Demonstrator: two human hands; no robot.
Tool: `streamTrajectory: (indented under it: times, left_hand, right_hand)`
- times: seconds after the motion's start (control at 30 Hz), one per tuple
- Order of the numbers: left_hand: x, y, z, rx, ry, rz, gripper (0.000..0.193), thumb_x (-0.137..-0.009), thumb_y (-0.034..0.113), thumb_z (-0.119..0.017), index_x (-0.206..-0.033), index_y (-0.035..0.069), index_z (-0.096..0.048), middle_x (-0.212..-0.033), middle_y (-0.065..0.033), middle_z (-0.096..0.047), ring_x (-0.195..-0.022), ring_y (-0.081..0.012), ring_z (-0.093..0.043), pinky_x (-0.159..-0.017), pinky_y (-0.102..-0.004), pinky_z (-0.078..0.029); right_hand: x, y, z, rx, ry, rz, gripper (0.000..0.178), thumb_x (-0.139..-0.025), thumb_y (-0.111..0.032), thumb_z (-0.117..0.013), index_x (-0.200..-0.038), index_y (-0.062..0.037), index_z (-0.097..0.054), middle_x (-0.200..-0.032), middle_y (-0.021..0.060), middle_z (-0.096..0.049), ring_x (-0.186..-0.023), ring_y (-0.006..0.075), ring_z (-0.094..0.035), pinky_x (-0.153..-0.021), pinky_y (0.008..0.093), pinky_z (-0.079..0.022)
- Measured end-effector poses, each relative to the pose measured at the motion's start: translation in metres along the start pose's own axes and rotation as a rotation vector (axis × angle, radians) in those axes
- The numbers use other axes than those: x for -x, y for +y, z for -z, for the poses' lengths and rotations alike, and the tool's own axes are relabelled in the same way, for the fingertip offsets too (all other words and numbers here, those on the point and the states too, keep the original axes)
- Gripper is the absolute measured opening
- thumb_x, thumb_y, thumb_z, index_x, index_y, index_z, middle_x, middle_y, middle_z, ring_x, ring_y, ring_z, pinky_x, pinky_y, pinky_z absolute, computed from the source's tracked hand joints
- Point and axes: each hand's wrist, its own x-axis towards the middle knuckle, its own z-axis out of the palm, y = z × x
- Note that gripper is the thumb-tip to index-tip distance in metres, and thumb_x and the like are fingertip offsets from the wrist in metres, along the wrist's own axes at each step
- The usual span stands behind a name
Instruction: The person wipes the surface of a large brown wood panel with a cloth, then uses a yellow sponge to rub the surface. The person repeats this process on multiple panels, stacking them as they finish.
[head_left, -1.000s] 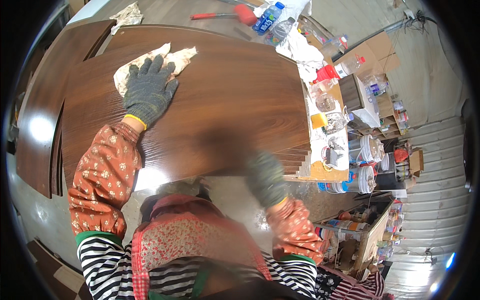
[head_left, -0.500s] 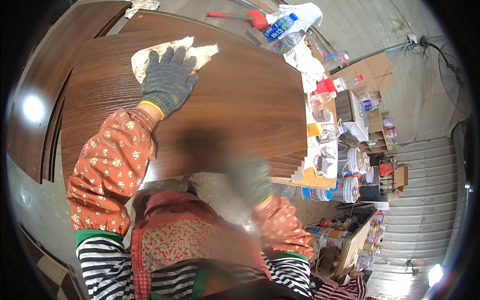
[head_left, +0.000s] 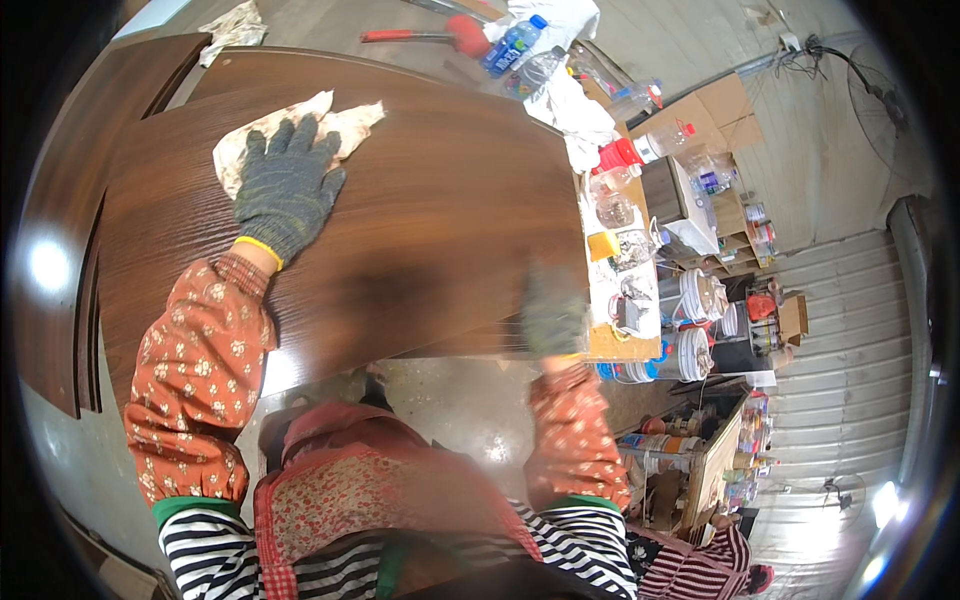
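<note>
A dark brown wood-grain panel [head_left: 430, 190] lies on top of a stack in front of me. My left hand [head_left: 285, 190], in a dark grey knitted glove with a yellow cuff edge, rests on the panel's left part. Its fingers are spread flat over a stained whitish cloth [head_left: 352, 130], which sticks out around them. At the panel's right end, by its near corner, is my right hand [head_left: 555, 310] in a matching glove. Motion smears its fingers, so its grip cannot be made out.
More brown panels [head_left: 60, 210] lean or lie at the left. A second cloth [head_left: 236, 28] hangs beyond the stack. On the right, a bench holds plastic bottles [head_left: 612, 210], a yellow block [head_left: 603, 246] and white rags. A red-headed mallet [head_left: 465, 36] lies at the far side; buckets [head_left: 690, 300] stand farther right.
My right hand has moved right and a little up, from the panel's near edge to its right end. My left hand still lies on the cloth; the whole view has shifted slightly.
</note>
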Motion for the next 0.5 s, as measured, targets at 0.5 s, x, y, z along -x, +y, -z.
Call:
streamTrajectory:
  times: [0.5]
  left_hand:
    - [-0.002, -0.001, -0.005, 0.0, 0.038, -0.018, 0.048, -0.094, 0.036, -0.064, -0.137, 0.016, -0.06, -0.148, -0.0129, -0.05, -0.137, -0.0344, -0.045, -0.115, -0.0575, -0.029]
  right_hand:
    - [0.012, 0.042, -0.031, -0.66, -0.192, -0.14, 0.025, -0.088, -0.011, -0.062, -0.113, -0.007, -0.065, -0.088, 0.0194, -0.068, -0.081, 0.0387, -0.068, -0.073, 0.0514, -0.055]
